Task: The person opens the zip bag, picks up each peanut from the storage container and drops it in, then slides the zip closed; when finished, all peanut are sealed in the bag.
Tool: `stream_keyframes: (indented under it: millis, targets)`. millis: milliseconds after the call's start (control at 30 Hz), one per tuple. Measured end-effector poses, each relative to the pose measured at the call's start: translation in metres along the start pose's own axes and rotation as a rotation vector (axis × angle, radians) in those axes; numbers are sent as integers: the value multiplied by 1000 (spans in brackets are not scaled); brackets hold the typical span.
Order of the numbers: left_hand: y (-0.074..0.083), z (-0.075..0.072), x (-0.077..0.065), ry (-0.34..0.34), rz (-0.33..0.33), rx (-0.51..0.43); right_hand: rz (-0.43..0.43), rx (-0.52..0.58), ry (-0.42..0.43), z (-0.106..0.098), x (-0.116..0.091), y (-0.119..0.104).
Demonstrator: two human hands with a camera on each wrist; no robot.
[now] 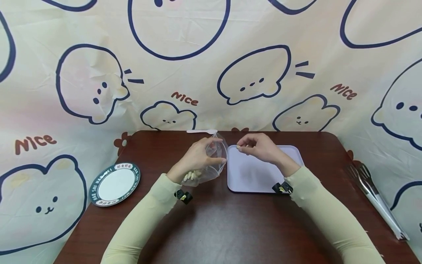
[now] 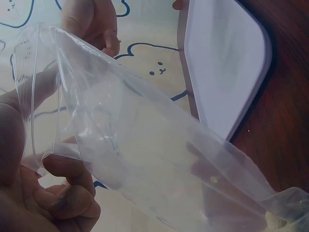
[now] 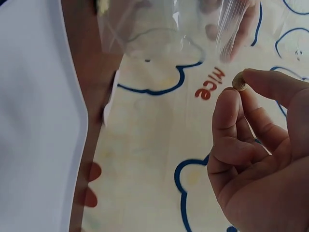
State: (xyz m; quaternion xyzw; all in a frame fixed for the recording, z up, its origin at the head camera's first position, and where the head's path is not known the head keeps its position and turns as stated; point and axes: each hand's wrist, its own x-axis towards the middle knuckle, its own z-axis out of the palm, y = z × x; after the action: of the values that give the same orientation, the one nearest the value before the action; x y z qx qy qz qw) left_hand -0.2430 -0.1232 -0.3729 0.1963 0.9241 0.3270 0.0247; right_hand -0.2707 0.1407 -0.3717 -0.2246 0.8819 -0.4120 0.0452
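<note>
My left hand [image 1: 194, 156] holds a clear zip bag [image 1: 212, 169] by its mouth, which gapes between the thumb and fingers. Several pale, peanut-like pieces [image 1: 192, 175] lie in the bottom of the bag. In the left wrist view the bag [image 2: 145, 125] stretches down to the right from its zip edge. My right hand [image 1: 260, 148] is raised over the back left part of a lilac tray [image 1: 260, 185]. Between its thumb and index finger it pinches a small tan piece [image 3: 239, 81], seen end-on in the right wrist view; its full shape is hidden.
A round plate [image 1: 115, 183] with a green lettered rim sits at the table's left edge. Behind the bag, a white plastic spoon [image 1: 202, 131] lies along the back edge. Metal forks [image 1: 377, 198] lie at the right edge. A printed cloth hangs behind the table.
</note>
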Motion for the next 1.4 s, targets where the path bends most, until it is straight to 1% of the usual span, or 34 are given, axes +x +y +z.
stream_keyframes:
  millis: [300, 733, 967, 1133, 1300, 1400]
  targets:
    - [2, 0, 0, -4, 7, 0, -53, -9, -16, 14, 6, -16]
    - [2, 0, 0, -20, 20, 4, -54, -19, -17, 28, 11, -23]
    - [1, 0, 0, -16, 27, 3, -69, -25, -12, 29, 11, -23]
    - [1, -2, 0, -8, 29, 7, -45, -6, -4, 28, 8, -23]
    - [1, -5, 0, 23, 3, -15, -39, 10, 15, 24, 4, -21]
    - [1, -7, 1, 50, 1, -32, -46, 15, 17, 23, 2, -20]
